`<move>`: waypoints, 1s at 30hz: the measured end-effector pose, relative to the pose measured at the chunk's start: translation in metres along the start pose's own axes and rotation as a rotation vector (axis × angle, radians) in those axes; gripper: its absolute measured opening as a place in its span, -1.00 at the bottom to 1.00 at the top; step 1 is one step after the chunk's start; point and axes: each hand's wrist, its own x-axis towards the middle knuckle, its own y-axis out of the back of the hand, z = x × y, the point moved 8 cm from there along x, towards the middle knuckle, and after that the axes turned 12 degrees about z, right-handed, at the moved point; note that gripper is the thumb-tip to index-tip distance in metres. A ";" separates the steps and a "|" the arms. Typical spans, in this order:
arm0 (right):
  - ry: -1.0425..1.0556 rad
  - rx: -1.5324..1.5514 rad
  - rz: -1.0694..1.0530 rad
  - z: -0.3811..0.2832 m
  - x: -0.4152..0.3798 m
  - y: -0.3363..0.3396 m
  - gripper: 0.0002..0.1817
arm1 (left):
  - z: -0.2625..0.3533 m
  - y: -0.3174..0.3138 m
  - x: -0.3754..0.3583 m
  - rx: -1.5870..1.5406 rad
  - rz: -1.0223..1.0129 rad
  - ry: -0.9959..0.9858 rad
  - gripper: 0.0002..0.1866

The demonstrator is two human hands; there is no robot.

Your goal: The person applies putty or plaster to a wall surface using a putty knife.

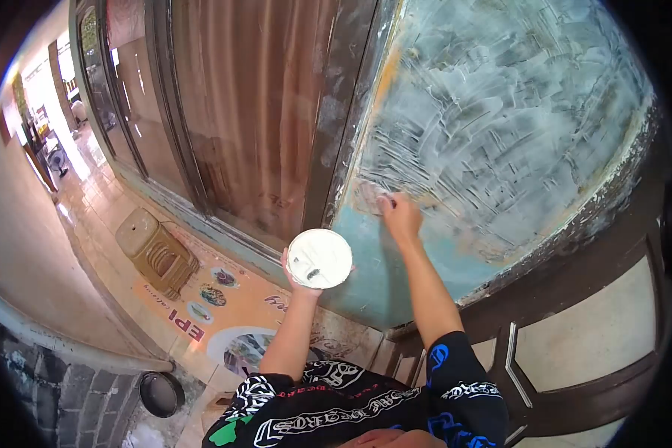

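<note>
My left hand [300, 287] is wrapped round a round tub of white putty [327, 250] from below and the side. The tub's top faces me, and a dark smudge marks the putty near its lower edge. My right hand [403, 218] is closed on a thin flat scraper [369, 198], pressed against the wall close to the door frame; its edges blend with the wall. Rough grey-white putty strokes cover the upper part of the wall [500, 127]. Below my right hand the wall surface [362, 276] is bare turquoise.
A brown plastic stool [153, 250] lies on the floor at left, by a printed orange banner [239, 306]. A glazed brown frame [254, 112] with a curtain behind it adjoins the wall. At lower right is a panelled brown door [582, 351]; a black round pan [161, 394] is at lower left.
</note>
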 end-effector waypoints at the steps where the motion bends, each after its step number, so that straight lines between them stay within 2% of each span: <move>1: -0.062 0.026 0.029 0.015 0.002 0.010 -0.66 | 0.000 0.004 0.000 0.006 0.032 -0.002 -0.11; 3: -0.120 0.049 0.056 0.038 0.003 0.032 -0.65 | 0.001 0.009 -0.002 0.015 0.060 -0.006 -0.11; 6: -0.193 0.019 -0.015 0.058 -0.016 0.052 -0.70 | 0.006 0.028 0.004 0.010 0.110 -0.028 -0.09; 8: -0.168 0.111 -0.080 0.058 -0.029 0.042 -0.71 | 0.008 0.027 0.005 0.016 0.085 -0.021 -0.13; 9: -0.166 0.212 -0.088 0.043 -0.032 0.040 -0.69 | 0.005 0.008 -0.002 0.025 -0.035 0.015 -0.13; 12: -0.118 0.088 -0.080 0.034 -0.031 0.010 -0.70 | 0.003 0.018 0.008 0.026 0.026 -0.013 -0.12; 14: -0.117 0.081 -0.022 0.042 -0.023 0.010 -0.71 | -0.006 0.011 0.004 0.013 0.010 0.031 -0.12; 18: -0.223 0.095 0.147 0.074 -0.006 0.063 -0.68 | -0.009 0.026 0.009 0.020 0.097 0.029 -0.11; 20: -0.297 0.159 -0.011 0.092 -0.006 0.068 -0.67 | -0.010 0.026 0.008 0.042 0.059 0.051 -0.11; 22: -0.236 0.190 -0.074 0.076 -0.011 0.069 -0.67 | -0.011 0.025 0.007 0.026 0.093 0.034 -0.10; 25: 0.121 0.008 -0.183 0.024 -0.024 0.045 -0.75 | -0.016 0.011 0.000 -0.030 0.093 0.081 -0.09; 26: 0.121 0.007 -0.184 0.028 -0.021 0.037 -0.75 | -0.017 0.009 -0.002 -0.031 0.094 0.082 -0.09; 28: 0.239 -0.183 -0.184 0.022 -0.005 0.025 -0.77 | -0.021 0.000 -0.004 -0.040 0.012 0.121 -0.10; 30: 0.254 -0.199 -0.118 0.019 0.023 0.048 -0.76 | -0.011 0.019 0.003 -0.010 0.086 0.039 -0.11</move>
